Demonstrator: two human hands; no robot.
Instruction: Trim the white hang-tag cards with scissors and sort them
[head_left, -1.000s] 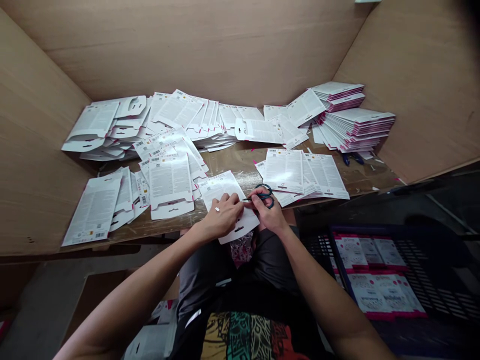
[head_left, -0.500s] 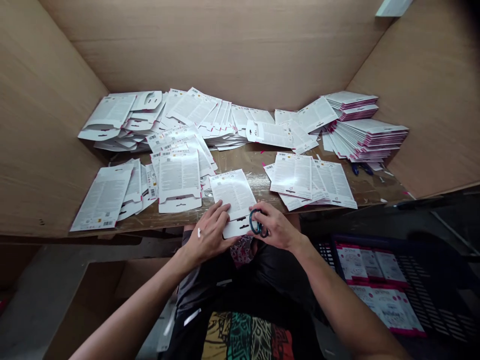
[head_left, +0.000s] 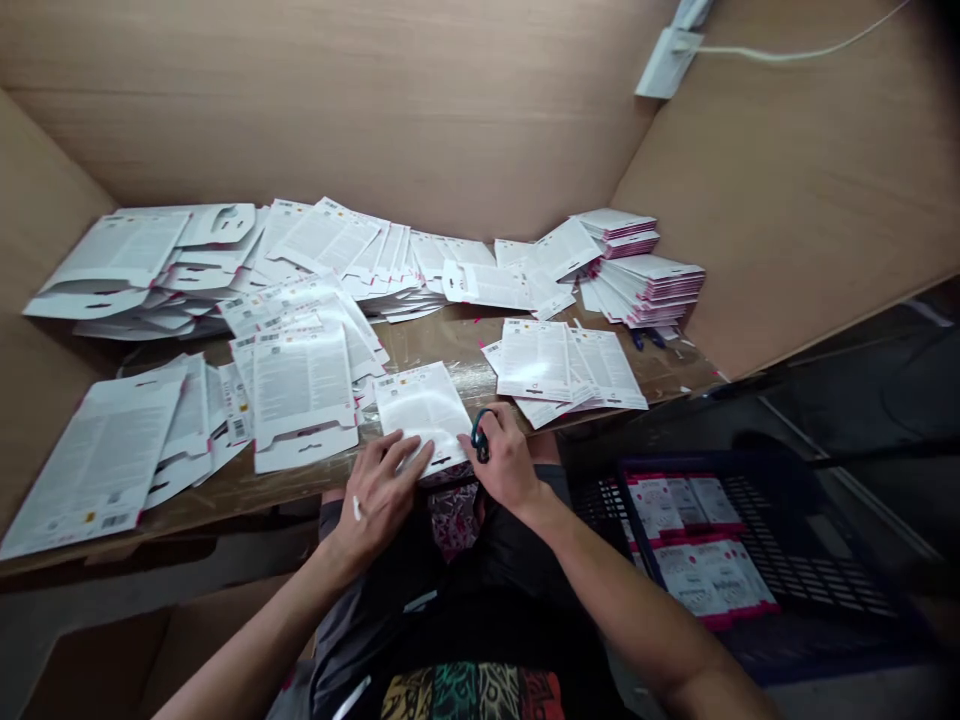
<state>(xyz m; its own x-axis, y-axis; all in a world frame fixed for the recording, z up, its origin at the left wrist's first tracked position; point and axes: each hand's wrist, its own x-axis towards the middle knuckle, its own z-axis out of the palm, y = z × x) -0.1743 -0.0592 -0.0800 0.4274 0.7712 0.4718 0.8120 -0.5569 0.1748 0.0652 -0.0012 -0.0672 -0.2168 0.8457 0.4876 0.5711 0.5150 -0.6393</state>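
A white printed packet [head_left: 422, 400] lies at the table's front edge, its slotted end towards me. My left hand [head_left: 381, 492] rests on its lower left part, fingers spread and holding nothing. A small white scrap sticks to the back of that hand. My right hand [head_left: 504, 455] is closed around teal-handled scissors [head_left: 482, 436] at the packet's right corner; the blades are hidden. To the left lies a group of similar packets [head_left: 304, 385], and to the right a smaller overlapping pile [head_left: 536, 358].
Heaped packets [head_left: 326, 240] line the back panel, with neat stacks [head_left: 652, 285] at the right. A blue tool [head_left: 648, 338] lies beside them. Below right stands a dark blue crate [head_left: 795, 630] holding pink and white packs [head_left: 694, 575]. Tall cardboard panels surround the table.
The packet's end flap has folded flat or come off, leaving a shorter packet under my left hand. My right hand still has the scissors. The camera view has turned to the right.
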